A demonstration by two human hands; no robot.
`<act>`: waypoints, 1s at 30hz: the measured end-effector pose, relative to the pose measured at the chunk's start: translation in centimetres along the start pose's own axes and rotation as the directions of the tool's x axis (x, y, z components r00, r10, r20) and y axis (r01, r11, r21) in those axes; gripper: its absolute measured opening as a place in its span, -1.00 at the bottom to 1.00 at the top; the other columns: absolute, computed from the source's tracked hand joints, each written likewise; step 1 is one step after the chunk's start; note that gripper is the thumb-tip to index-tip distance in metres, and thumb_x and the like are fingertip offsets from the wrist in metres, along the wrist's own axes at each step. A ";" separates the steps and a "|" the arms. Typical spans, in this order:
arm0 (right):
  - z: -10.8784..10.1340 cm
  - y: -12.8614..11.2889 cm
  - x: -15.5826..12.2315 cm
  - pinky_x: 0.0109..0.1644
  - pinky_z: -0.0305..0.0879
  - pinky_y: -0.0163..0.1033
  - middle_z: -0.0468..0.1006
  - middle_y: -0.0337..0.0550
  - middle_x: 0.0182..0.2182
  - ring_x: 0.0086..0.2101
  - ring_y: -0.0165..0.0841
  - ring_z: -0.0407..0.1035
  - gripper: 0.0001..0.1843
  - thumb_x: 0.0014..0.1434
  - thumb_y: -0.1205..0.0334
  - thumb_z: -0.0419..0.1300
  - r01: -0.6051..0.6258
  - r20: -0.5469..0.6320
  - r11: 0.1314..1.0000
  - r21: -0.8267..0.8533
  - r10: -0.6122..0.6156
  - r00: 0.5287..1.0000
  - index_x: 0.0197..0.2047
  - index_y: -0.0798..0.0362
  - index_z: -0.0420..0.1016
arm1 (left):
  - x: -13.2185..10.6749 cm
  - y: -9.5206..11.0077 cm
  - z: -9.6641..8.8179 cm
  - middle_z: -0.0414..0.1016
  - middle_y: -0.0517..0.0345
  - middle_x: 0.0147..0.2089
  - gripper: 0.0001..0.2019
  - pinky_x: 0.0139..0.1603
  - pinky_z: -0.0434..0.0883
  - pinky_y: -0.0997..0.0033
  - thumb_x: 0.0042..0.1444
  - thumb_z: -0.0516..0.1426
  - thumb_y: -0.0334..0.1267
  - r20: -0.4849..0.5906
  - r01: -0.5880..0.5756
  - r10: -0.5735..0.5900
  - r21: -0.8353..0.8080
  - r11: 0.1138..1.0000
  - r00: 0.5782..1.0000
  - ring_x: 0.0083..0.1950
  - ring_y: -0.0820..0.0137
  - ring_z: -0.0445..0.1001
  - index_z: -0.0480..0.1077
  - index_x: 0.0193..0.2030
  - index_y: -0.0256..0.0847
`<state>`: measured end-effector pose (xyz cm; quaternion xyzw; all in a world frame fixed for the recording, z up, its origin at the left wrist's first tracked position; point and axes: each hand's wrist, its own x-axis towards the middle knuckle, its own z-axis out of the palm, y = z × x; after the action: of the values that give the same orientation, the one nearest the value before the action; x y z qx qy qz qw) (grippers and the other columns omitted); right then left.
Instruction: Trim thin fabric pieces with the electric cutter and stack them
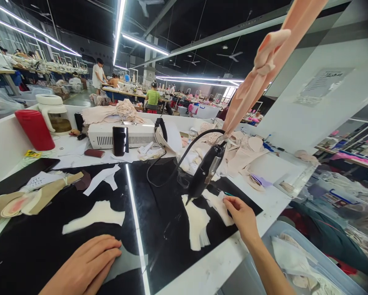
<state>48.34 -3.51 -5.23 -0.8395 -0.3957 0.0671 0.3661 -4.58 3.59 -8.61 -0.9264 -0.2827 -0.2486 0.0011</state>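
Black worktop (33,254): your right hand (241,214), the nearer, pinches a white piece (218,205) slanting lengthwise upper-left to lower-right; your left hand (88,262), fingers together, covers a grey piece (127,262).

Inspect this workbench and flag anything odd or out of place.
The black tool hangs tilted over the black work surface, slung from a knotted pink fabric strip, which looks improvised. No spill shows.
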 end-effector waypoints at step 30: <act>0.0 -1.6 0.4 -0.01 0.54 0.00 0.54 -0.03 0.07 -0.06 -0.22 0.53 -0.60 0.39 0.05 0.25 -0.079 -0.205 0.829 0.554 0.228 0.952 0.19 0.07 0.44 | 0.0 0.1 0.2 0.53 0.31 0.27 -0.67 0.26 0.54 0.38 0.37 0.18 -0.09 -0.015 0.023 -0.024 -0.027 0.999 1.000 0.24 0.29 0.56 0.50 0.24 0.16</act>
<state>47.59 -2.55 -4.13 -0.7330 -0.2394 0.0934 0.6298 -4.46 3.56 -8.83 -0.9210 -0.2902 -0.2596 -0.0122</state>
